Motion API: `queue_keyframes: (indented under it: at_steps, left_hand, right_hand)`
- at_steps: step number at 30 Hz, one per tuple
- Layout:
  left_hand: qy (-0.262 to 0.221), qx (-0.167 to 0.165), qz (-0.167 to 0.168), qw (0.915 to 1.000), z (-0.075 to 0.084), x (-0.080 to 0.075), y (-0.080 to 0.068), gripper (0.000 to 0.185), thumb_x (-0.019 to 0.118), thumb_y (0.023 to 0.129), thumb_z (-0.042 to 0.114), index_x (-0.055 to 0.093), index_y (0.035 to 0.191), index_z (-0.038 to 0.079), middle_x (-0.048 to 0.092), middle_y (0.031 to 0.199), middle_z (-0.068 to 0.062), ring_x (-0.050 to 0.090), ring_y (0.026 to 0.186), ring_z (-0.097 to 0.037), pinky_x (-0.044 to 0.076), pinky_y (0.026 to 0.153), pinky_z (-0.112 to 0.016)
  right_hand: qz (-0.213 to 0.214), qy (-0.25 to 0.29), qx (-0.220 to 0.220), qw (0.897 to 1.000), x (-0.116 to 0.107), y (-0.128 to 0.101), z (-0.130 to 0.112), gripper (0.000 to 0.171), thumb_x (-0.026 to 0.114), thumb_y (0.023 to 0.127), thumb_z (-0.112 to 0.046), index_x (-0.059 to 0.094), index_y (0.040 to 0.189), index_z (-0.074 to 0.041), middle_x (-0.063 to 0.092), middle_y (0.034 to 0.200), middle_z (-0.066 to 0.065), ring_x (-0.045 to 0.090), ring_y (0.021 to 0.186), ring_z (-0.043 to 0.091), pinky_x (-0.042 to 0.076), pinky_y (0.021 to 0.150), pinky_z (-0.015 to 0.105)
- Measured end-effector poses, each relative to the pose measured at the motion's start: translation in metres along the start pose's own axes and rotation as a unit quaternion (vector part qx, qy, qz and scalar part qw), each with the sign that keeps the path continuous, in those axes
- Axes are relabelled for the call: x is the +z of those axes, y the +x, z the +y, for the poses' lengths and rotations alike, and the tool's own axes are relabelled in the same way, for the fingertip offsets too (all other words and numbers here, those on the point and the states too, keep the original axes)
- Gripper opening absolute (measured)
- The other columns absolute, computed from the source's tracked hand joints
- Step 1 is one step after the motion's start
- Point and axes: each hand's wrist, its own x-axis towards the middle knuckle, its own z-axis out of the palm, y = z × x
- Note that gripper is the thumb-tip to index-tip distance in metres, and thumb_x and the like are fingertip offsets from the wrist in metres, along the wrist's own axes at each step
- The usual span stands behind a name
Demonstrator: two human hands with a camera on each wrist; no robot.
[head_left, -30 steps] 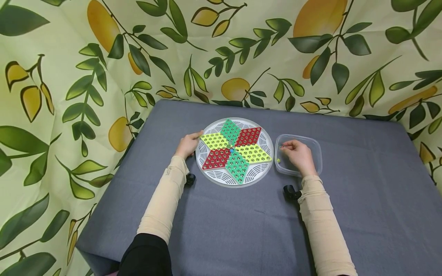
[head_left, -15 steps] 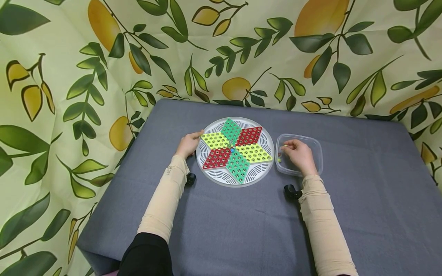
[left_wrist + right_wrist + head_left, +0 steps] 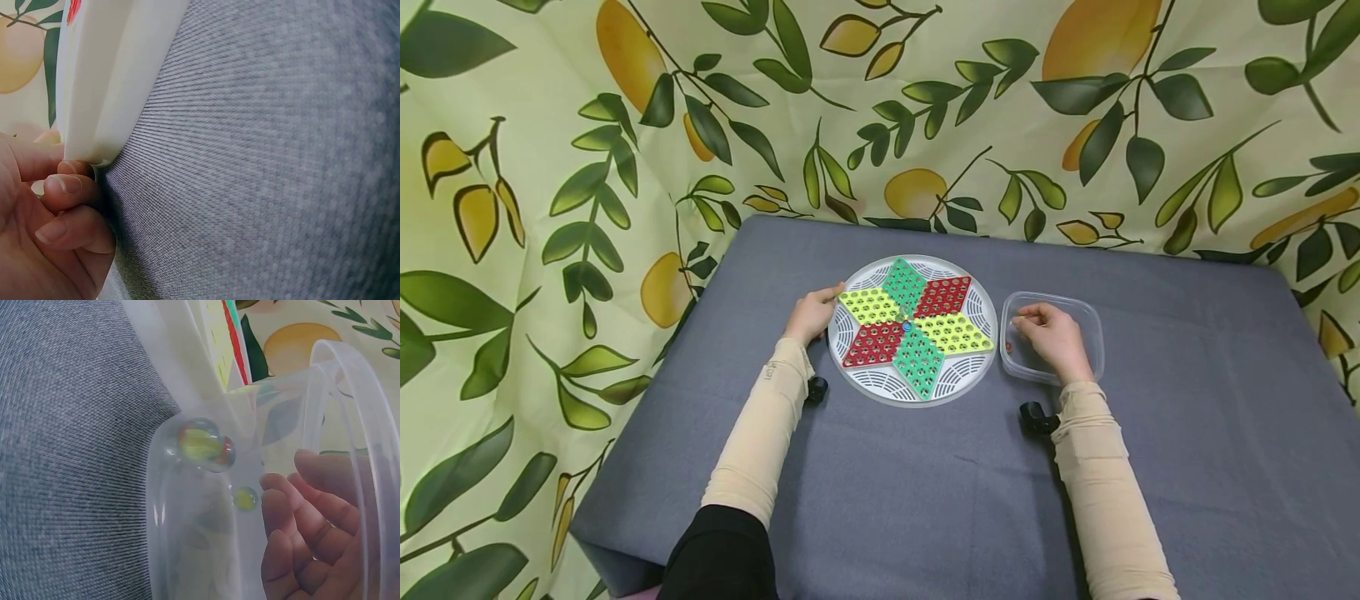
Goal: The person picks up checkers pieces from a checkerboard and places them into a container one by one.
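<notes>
A round white Chinese checkers board (image 3: 966,377) with a green, red and yellow star lies on the table. My left hand (image 3: 810,317) grips its left rim; in the left wrist view, curled fingertips (image 3: 65,183) sit right at the rim's edge. My right hand (image 3: 1051,335) is inside a clear plastic box (image 3: 1096,333) right of the board, fingers bent, tips down near the box's left side. Several glass marbles (image 3: 201,445) with yellow and red swirls rest in that corner, and a smaller-looking yellow marble (image 3: 245,499) shows close to the fingertips. I cannot tell whether the fingers pinch one.
A blue marble (image 3: 907,327) and others lie at the board's centre. The table (image 3: 917,492) has a grey-blue cloth, and a leaf-and-fruit printed curtain (image 3: 850,108) hangs behind it. Black wrist cameras sit under both sleeves.
My left hand keeps its place at the rim. My right hand stays in the box; the marble showing beside its fingers was yellow-green and is now reddish.
</notes>
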Motion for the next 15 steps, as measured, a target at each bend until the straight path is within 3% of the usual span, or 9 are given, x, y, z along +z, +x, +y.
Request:
queue_keyframes:
  at_steps: [15]
  left_hand:
    - [0.008, 0.004, 0.001, 1.0, 0.0009, -0.0001, -0.0006, 0.04, 0.037, 0.1, 0.033, 0.041, 0.139, 0.036, 0.053, 0.135, -0.007, 0.037, 0.038, -0.012, 0.037, 0.043, -0.026]
  right_hand:
    - [0.027, 0.013, 0.003, 1.0, -0.0004, -0.0042, -0.0041, 0.034, 0.054, 0.093, -0.032, 0.063, 0.112, -0.006, 0.062, 0.087, 0.007, 0.053, 0.068, 0.003, 0.042, 0.058, 0.018]
